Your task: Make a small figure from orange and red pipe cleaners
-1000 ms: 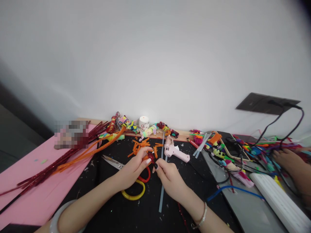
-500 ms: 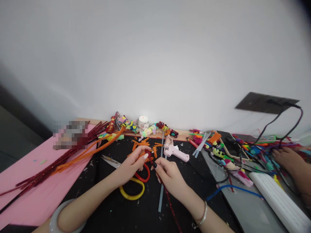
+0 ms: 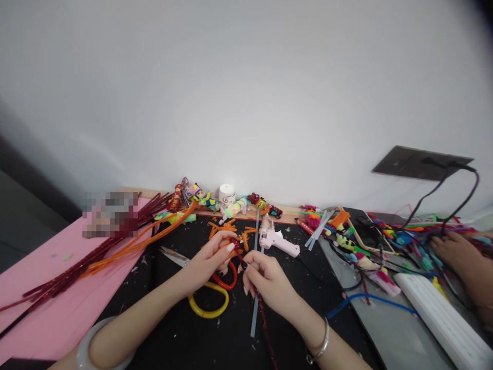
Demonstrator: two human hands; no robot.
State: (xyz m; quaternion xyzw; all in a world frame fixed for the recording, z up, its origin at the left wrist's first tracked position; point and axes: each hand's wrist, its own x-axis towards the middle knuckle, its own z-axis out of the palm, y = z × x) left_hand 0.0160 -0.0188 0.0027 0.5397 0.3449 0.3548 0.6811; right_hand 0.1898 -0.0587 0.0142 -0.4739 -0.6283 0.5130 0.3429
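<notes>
A shiny dark-red pipe cleaner (image 3: pixel 264 321) runs between my hands, its long tail hanging toward the front edge of the view. My left hand (image 3: pixel 213 259) pinches its bunched upper end between thumb and fingers. Close beside it, my right hand (image 3: pixel 265 277) grips the strand lower down, thumb against fingers. Beneath my left hand lie scissors (image 3: pixel 210 312) with one yellow and one red handle, blades pointing left. Short orange pipe-cleaner pieces (image 3: pixel 223 227) are scattered just beyond my hands. A pale pink glue gun (image 3: pixel 279 241) rests behind my right hand.
Long red pipe cleaners (image 3: pixel 77 267) and orange ones (image 3: pixel 142 244) lie on the pink sheet (image 3: pixel 26 329) at left. A translucent glue stick (image 3: pixel 254 316) lies below my right hand. Another person's hand (image 3: pixel 454 254) is at right, near a white power strip (image 3: pixel 439 308) and cables.
My right hand's fingers have shifted slightly on the red pipe cleaner, and its hanging tail has swung a little to the left. My left hand keeps its pinch.
</notes>
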